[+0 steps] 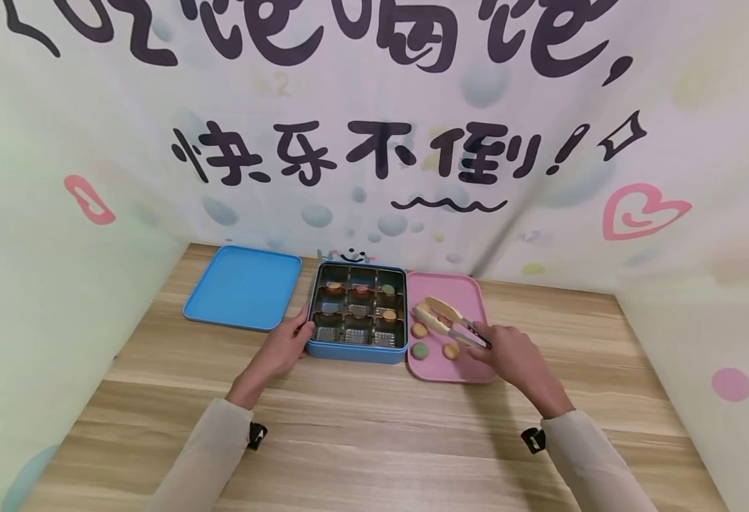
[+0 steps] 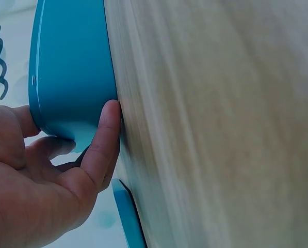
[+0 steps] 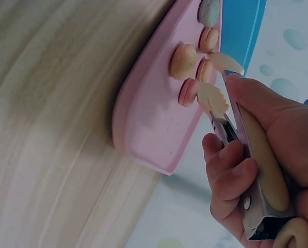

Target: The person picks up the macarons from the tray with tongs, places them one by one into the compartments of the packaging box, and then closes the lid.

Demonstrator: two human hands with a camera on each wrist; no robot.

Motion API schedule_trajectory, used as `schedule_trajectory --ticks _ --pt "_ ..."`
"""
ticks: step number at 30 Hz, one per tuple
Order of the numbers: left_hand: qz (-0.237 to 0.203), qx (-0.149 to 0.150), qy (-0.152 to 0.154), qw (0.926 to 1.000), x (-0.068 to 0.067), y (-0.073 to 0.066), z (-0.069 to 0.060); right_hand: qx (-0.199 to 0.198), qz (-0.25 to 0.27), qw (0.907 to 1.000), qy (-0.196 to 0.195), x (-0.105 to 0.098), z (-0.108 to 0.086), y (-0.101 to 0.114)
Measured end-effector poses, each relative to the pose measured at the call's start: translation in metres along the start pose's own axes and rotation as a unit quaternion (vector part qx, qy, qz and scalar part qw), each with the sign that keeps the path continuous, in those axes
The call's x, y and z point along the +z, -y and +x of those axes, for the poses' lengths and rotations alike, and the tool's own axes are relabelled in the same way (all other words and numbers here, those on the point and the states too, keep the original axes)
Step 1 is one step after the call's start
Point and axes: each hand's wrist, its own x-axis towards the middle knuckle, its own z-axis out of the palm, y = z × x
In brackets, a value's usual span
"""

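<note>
Right wrist view: the right hand (image 3: 293,134) wraps round the tongs (image 3: 264,163), thumb along one arm and fingers curled on the other, and leaves the two tips well apart. The tongs look light and springy, metal in the frame with cream-coloured ends, so a gentle squeeze should be enough to close them.

Just past the tips, macarons (image 3: 183,62) rest on the pink tray (image 1: 457,288). A pink macaron (image 3: 188,92) stands close beside the lower tip; whether either tip touches one, I cannot tell. They are probably light, dry and fragile, with shells that would crack under a hard pinch, so the better hold is likely across the full width, low on the sides. A green macaron (image 1: 420,350) lies near the tray's box-side edge.

Beside the tray sits the blue box (image 1: 355,353), its dark insert divided into nine compartments. Three macarons line up across it and a fourth lies nearer the person at the right; their exact rows are hard to judge. The left hand (image 2: 55,199) grips the box's left side near the front corner. The box seems stiff and smooth, best steadied by its wall.

Farther left, a flat blue lid (image 1: 242,288) lies on the wooden table (image 1: 361,441).
</note>
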Motion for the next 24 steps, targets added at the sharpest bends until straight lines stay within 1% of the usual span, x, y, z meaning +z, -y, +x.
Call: schedule_trajectory --ticks 4,8,13,18,24 --pt "0.002 -0.002 -0.001 1.0000 -0.0001 0.0021 0.0007 0.000 -0.003 1.0000 0.002 0.0005 0.0032 0.0016" --pt "-0.008 -0.005 0.002 1.0000 0.0001 0.0027 0.0009 0.001 -0.006 1.0000 0.005 0.0005 0.0045 0.0030" --pt "-0.004 -0.010 -0.001 0.9999 0.0005 0.0027 0.0005 -0.009 -0.008 0.9999 -0.004 0.0019 0.0039 0.0028" --pt "0.004 -0.007 -0.001 1.0000 -0.0007 0.0015 0.0007 -0.018 -0.007 0.9997 -0.011 0.0025 0.0034 0.0031" --pt "0.000 -0.007 0.001 1.0000 -0.0009 -0.0006 0.0002 -0.021 -0.001 0.9997 -0.014 0.0016 0.0032 0.0028"
